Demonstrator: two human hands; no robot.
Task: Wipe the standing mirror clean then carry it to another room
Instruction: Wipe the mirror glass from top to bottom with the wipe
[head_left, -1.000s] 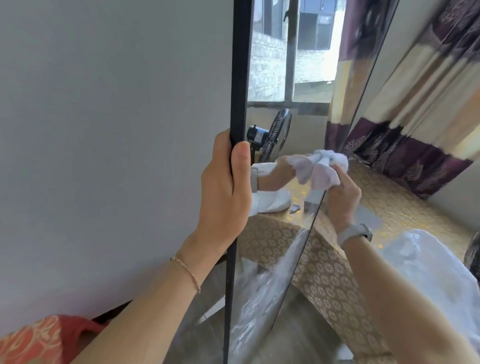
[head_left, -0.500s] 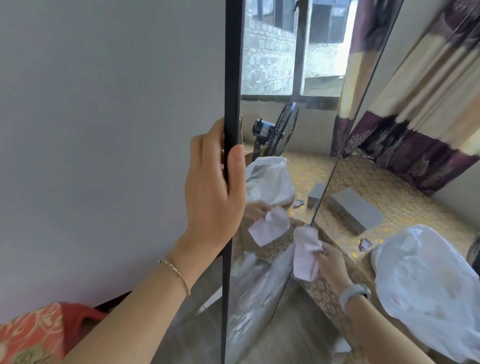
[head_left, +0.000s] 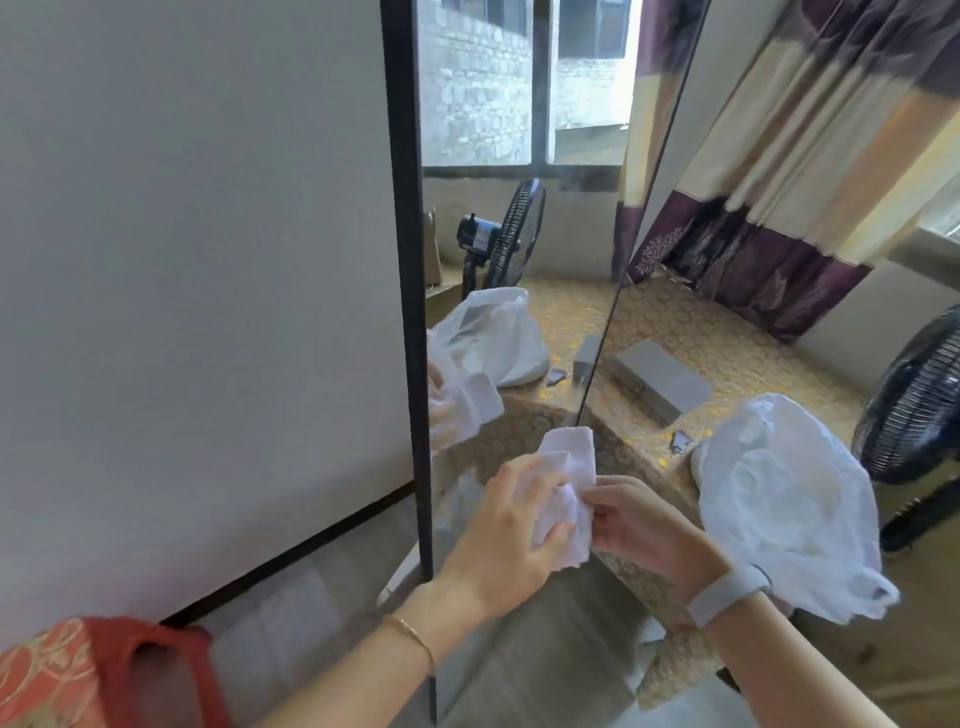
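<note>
**Both hands on the cloth in front of the mirror**

The mirror (head_left: 519, 234) stands upright beside a plain pale wall (head_left: 197, 260). Its thin black frame (head_left: 410, 312) runs top to bottom on the left; the right edge shows as a thin dark line slanting up and away. The glass reflects a window with a brick wall beyond it, a black fan, a white bag, the patterned gold cover and the person's own hands with the cloth. The lower part of the glass looks hazy and streaked, though smears and reflection are hard to tell apart here.

The cloth (head_left: 569, 488) is small, white and crumpled, held low in front of the glass, near its right edge. The left hand (head_left: 511, 535) wraps round its left side, fingers curled into the folds, a thin bracelet on that wrist. The right hand (head_left: 644, 525) pinches the cloth's right edge between thumb and fingertips; a pale band (head_left: 727, 595) sits on that wrist. Neither hand touches the frame.

To the right of the mirror, a gold patterned cover (head_left: 727, 353) drapes over a surface. On it lie a grey flat box (head_left: 660, 382), a small dark object (head_left: 679, 441) and a white plastic bag (head_left: 779, 509) near the front edge. A black fan (head_left: 914, 400) stands at the far right. Purple and cream curtains (head_left: 805, 156) hang behind. At the lower left corner sits something red and orange patterned (head_left: 78, 675).
</note>
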